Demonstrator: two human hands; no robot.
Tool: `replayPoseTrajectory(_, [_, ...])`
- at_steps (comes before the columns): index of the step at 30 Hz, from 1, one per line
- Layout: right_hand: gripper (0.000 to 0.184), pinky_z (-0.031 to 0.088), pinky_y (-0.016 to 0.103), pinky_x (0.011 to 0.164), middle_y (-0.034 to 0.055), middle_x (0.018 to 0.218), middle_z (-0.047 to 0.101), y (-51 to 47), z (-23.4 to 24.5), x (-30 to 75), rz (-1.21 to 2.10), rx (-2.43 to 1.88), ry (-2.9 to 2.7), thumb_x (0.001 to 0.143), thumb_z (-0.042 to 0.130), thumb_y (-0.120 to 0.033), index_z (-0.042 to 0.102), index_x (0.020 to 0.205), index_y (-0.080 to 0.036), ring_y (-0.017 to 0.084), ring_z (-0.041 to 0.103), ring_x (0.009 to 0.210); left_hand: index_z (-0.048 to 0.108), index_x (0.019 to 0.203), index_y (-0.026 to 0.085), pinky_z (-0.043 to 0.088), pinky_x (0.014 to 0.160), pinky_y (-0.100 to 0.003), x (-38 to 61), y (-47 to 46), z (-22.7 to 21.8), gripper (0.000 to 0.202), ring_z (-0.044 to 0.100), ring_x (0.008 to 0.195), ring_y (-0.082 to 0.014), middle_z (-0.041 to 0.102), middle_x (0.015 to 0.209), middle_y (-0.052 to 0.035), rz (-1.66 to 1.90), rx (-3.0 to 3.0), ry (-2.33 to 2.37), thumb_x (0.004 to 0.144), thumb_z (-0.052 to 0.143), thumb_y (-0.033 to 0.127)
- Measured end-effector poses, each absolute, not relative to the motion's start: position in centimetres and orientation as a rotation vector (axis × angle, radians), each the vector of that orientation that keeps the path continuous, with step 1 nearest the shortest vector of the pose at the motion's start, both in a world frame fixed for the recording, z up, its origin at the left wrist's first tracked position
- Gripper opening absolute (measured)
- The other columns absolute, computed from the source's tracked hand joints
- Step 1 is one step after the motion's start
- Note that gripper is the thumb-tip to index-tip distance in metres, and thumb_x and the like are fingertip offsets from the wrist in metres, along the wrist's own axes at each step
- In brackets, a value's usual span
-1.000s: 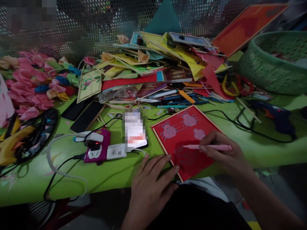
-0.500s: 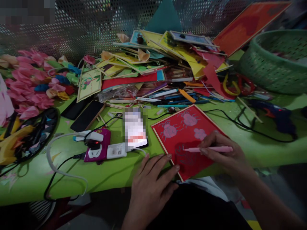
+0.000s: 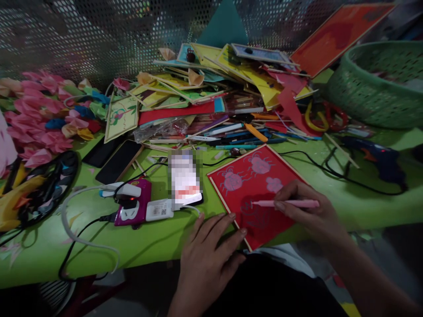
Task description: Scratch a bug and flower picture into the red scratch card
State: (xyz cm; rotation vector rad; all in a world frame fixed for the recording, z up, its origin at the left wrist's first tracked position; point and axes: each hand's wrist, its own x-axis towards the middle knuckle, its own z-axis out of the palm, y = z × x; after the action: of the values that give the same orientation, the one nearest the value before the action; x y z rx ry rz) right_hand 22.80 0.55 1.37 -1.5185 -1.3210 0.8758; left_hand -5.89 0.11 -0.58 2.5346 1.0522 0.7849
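Note:
A red card (image 3: 228, 207) with thin wooden strips along its edges lies tilted on the green table (image 3: 155, 242). Two bug drawings and a flower filled in pink show on its far half; a fainter outline drawing is on the near half. My right hand (image 3: 307, 211) grips a pink marker (image 3: 299, 203), its tip at the top of that outline. My left hand (image 3: 211, 251) lies with fingers spread, its fingertips on the card's left edge. Beyond that hand, a lit phone (image 3: 186, 178) with a blurred screen sits beside the card.
A purple power strip (image 3: 145, 189) with plugs and cables stands left of the phone. Two dark phones (image 3: 119, 162), pink paper flowers (image 3: 39, 114), framed cards, pens and sticks fill the back. At right are a glue gun (image 3: 380, 160), scissors (image 3: 315, 119) and a green basket (image 3: 363, 97).
The marker tip has shifted very slightly on the outline drawing. My left hand keeps its place at the card's edge. The whole view has moved a little.

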Motion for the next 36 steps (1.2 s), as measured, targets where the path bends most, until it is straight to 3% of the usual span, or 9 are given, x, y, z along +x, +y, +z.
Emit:
replayPoseTrajectory(11, [0.028, 0.043, 0.031, 0.055, -0.0006, 0.068, 0.064, 0.73, 1.63, 22.57, 0.857, -1.572, -1.288, 0.088, 0.080, -0.051, 0.070, 0.078, -0.027, 0.018, 0.057, 0.060, 0.065, 0.140, 0.038, 0.023, 0.131, -0.040, -5.83, 0.32, -0.36, 0.038, 0.057, 0.138, -0.0186, 0.062, 0.154, 0.0054, 0.756, 2.564, 1.050, 0.103, 0.063, 0.041])
replayPoseTrajectory(36, [0.023, 0.041, 0.032, 0.060, -0.0009, 0.071, 0.065, 0.31, 1.05, 23.01, 0.908, -1.532, -1.202, 0.086, 0.083, -0.040, 0.068, 0.076, -0.026, 0.018, 0.055, 0.064, 0.066, 0.139, 0.039, 0.022, 0.131, -0.037, -5.76, 0.38, -0.02, 0.038, 0.059, 0.136, -0.0169, 0.063, 0.152, 0.0059, 0.758, 2.557, 1.058, 0.102, 0.065, 0.041])
